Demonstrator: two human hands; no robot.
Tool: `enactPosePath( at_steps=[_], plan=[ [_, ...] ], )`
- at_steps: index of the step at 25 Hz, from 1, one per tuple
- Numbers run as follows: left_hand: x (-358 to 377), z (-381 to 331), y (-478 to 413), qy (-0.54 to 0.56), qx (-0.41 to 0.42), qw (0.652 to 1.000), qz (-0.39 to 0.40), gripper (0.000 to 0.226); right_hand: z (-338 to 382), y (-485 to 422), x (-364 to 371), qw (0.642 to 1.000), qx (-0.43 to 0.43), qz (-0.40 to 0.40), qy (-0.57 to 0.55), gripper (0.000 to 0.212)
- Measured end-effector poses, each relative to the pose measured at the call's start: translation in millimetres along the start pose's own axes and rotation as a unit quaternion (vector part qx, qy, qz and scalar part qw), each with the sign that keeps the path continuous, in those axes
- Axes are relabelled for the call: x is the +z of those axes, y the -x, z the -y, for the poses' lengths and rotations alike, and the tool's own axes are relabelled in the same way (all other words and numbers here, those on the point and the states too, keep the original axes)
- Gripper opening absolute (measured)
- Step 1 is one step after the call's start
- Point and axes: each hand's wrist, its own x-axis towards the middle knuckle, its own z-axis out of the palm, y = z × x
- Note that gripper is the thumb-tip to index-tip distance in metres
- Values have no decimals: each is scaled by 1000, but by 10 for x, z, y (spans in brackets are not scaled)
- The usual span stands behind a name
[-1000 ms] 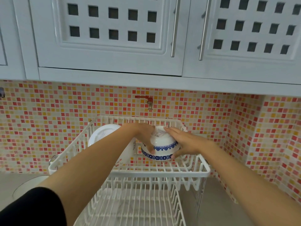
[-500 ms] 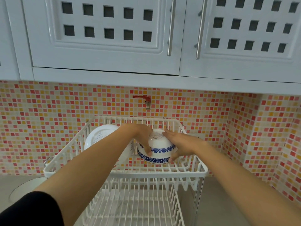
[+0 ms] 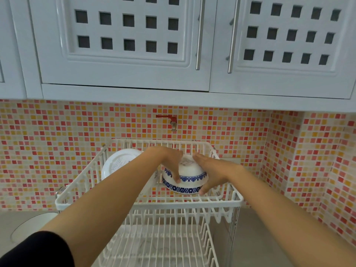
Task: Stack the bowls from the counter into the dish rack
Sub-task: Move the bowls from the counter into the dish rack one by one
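Upper tier of dish rack: both hands on upturned bowls.
Left hand and right hand clasp the stack's sides; white plate stands just left.

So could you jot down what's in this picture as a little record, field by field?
place: kitchen corner, mosaic tile wall, white cupboards above
rack: white wire dish rack, two tiers
bowls: two blue-patterned bowls, upside down, stacked on the top tier
left hand: on the stack's left side
right hand: on its right side
also in rack: white plate on edge, left of the bowls
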Motion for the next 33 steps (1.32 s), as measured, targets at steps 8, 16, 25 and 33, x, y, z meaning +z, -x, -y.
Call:
enactPosePath(
  at_steps=[8, 16, 25, 33],
  plan=[
    [-236, 439, 625, 61, 33, 976, -206, 54, 549, 31, -453, 986, 4, -162, -31, 76],
    [233, 1840, 1471, 116, -90, 953, -266, 55, 2207, -569, -574, 964, -42, -245, -99, 64],
    [988, 3581, 2231, 141, -221, 948, -182, 59, 4077, -1527, -595, 964, -46, -211, -156, 64],
    [1904, 4167, 2069, 190, -188, 958, -104, 54, 4554, -2297, 387, 966, 80, -96, -228, 62]
  ],
)
